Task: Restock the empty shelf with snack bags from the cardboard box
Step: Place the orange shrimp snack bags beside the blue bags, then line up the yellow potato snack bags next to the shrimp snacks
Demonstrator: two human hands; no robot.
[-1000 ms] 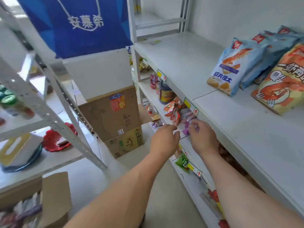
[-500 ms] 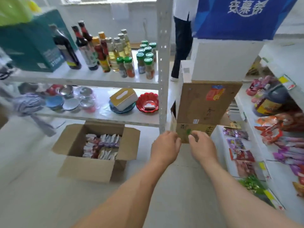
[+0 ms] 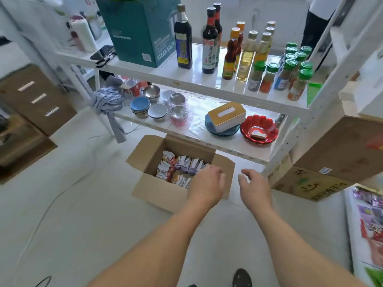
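An open cardboard box [image 3: 157,191] sits on the floor in front of the white rack, flaps spread. Inside it lie several small snack bags [image 3: 180,165], red-white and purple-white. My left hand [image 3: 207,185] hovers over the box's right side, fingers loosely curled and holding nothing. My right hand [image 3: 253,187] hangs just right of the box over the floor, fingers relaxed and empty. At the far right edge, a low white shelf [image 3: 352,228] carries snack packets [image 3: 371,216].
The white rack [image 3: 207,85] holds sauce bottles [image 3: 209,40], green-capped spice jars [image 3: 290,73], a teal carton [image 3: 141,30], bowls [image 3: 157,104], a tissue box [image 3: 227,116] and a red dish [image 3: 259,129]. Stacked cardboard boxes [image 3: 335,158] stand at right. A brown drawer cabinet [image 3: 35,100] stands at left.
My view has swung left from the snack shelf to the floor box. Both hands left the shelf empty and now hang over and beside the open box.
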